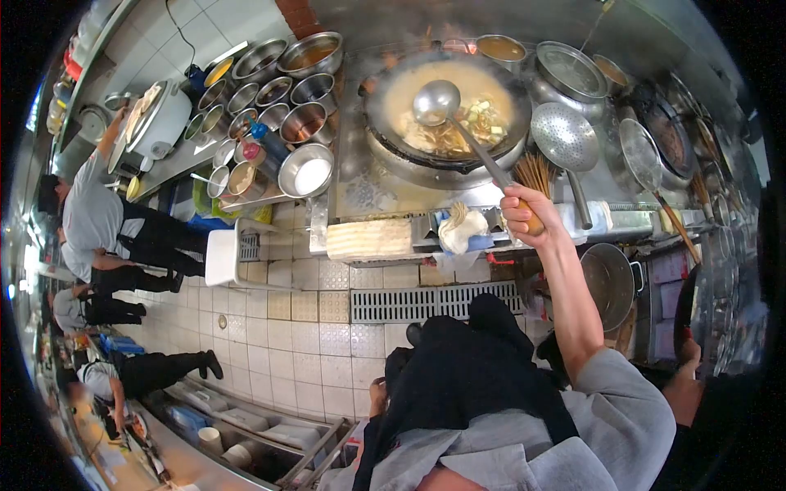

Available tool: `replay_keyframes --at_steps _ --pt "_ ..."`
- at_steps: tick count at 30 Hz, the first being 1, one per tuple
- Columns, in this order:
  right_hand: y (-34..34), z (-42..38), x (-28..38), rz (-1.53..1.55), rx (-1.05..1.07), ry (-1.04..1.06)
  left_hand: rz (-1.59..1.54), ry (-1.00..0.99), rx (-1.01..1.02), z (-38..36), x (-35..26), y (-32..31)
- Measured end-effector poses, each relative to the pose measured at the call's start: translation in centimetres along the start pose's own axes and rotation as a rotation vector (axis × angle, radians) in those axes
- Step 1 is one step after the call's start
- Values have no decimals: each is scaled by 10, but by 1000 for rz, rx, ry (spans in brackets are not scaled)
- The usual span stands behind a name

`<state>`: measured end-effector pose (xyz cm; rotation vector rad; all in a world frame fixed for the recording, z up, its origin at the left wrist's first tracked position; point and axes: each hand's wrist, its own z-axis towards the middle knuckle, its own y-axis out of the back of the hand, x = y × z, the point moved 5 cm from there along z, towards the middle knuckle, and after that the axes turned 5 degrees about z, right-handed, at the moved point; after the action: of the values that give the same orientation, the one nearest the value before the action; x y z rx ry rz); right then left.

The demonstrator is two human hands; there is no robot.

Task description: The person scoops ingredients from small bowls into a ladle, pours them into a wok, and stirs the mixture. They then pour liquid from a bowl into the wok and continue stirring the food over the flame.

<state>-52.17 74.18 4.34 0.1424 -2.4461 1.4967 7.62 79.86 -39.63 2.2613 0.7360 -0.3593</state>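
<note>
the ladle [436, 101] hangs bowl-down over the wok [446, 106], its cup just above the pale broth and the heap of noodles and chopped vegetables on the near side. its long shaft runs back toward the front edge of the stove to a wooden grip, and there the right hand [524, 214] is clamped tight around that grip, thumb over the top. it looks like a stiff steel tool, long and front-heavy once the cup fills, so the wooden end is the place to take it: cool, less slick than the metal, and far from the steam. the left hand [377, 398] sits low by the person's side, near the dark apron; whether it is apart or closed, one cannot tell from here.

moving outward: a perforated skimmer [565, 137] rests just right of the wok, a bundle of bamboo sticks [536, 172] stands between it and the ladle shaft, and a white cloth [458, 231] lies on the stove's front ledge. left of the wok, a cluster of steel seasoning bowls [270, 98] crowds the table. a drain grate [417, 303] crosses the tiled floor. further left, other people in grey shirts [94, 217] work along the far table.
</note>
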Motion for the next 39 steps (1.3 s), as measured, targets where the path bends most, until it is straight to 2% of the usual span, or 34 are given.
replay_keyframes --at_steps 3,6,9,12,16,19,21,23,26,28,30,39 --pt "-2 6 1 -109 -27 26 -16 -45 -84 -24 -29 15" --pt "-8 6 -3 -155 -70 45 73 -95 -16 -10 -19 10" --pt "-12 1 -6 -150 -77 33 36 -127 -20 4 4 0" --pt "-15 -7 -11 -150 -62 13 147 -83 -88 -2 7 -3" --pt "-22 -28 -19 -237 -3 -42 69 -74 -48 -12 1 2" --pt "-34 -47 -28 -391 -2 46 92 -68 -37 -16 -6 6" --pt "-32 -57 -31 -429 -8 24 147 -75 -42 -18 -13 8" --pt "-40 -69 -33 -520 -1 40 167 -72 -28 5 6 -4" --pt "-39 -77 -36 -479 6 38 84 -56 -13 14 10 -6" --pt "-36 -79 -36 -493 -33 69 49 -44 -15 4 -7 2" --pt "-30 -78 -36 -536 -99 118 79 -37 -24 -30 -56 25" --pt "-20 -84 -34 -465 -212 119 44 -55 14 7 -7 10"
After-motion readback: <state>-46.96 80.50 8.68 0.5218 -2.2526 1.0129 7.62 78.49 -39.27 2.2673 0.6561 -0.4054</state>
